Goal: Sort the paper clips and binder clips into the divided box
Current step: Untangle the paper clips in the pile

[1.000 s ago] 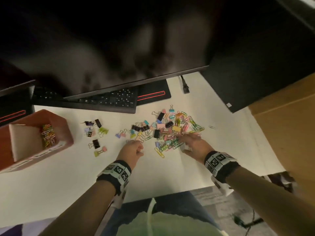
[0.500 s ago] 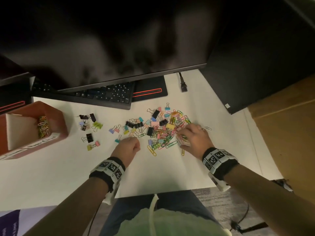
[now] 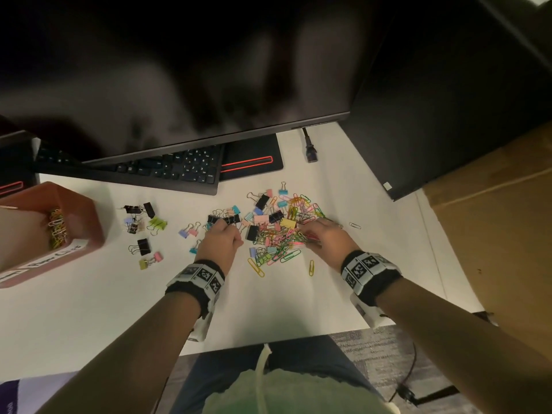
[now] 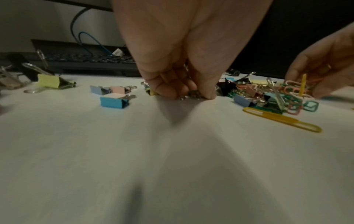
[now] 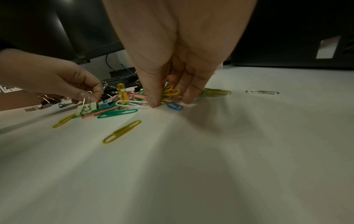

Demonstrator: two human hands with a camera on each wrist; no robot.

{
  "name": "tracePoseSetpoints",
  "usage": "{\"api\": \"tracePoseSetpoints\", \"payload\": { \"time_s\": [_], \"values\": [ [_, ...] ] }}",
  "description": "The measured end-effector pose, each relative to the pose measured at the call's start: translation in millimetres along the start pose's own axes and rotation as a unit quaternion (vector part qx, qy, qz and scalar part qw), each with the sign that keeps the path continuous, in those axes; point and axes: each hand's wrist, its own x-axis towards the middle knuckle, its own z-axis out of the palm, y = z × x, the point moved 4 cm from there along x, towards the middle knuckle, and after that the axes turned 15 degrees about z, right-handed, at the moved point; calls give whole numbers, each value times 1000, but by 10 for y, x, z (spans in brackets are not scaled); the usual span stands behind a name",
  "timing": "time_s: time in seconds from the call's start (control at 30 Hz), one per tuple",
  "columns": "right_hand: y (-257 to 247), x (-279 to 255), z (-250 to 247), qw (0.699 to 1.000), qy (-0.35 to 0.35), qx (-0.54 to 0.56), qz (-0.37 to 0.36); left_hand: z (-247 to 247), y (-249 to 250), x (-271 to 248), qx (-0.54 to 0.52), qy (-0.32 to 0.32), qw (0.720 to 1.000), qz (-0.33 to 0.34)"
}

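Note:
A mixed heap of coloured paper clips and binder clips (image 3: 280,228) lies mid-table. My left hand (image 3: 228,231) is at the heap's left edge with curled fingers; in the left wrist view the left hand (image 4: 189,94) pinches a small binder clip (image 4: 194,93) against the table. My right hand (image 3: 306,236) digs into the heap's right side; in the right wrist view the right hand (image 5: 168,101) pinches a bunch of paper clips (image 5: 170,91). The red-brown divided box (image 3: 86,222) stands far left, with paper clips (image 3: 56,228) in one compartment.
Loose binder clips (image 3: 143,228) lie between box and heap. A lone silver paper clip (image 3: 355,225) rests right of the heap. A keyboard (image 3: 167,171) and monitor (image 3: 179,85) bound the back, a dark tower (image 3: 448,100) the right. The table's front edge is near my lap.
Both hands have moved forward into the heap: the left to its left edge among the black binder clips, the right deeper into the paper clips.

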Motion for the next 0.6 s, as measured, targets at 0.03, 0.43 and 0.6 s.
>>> {"api": "tracePoseSetpoints", "payload": {
  "time_s": [0.03,0.43,0.6],
  "values": [
    [9,12,-12,1000,0,4,0,-1,-3,0,16,-15,1000,4],
    [76,10,-196,999,38,36,-7,50,304,-266,-48,-73,977,195],
    [79,-8,-234,998,33,44,-13,152,289,-296,-42,-69,982,168]
  ]
}}
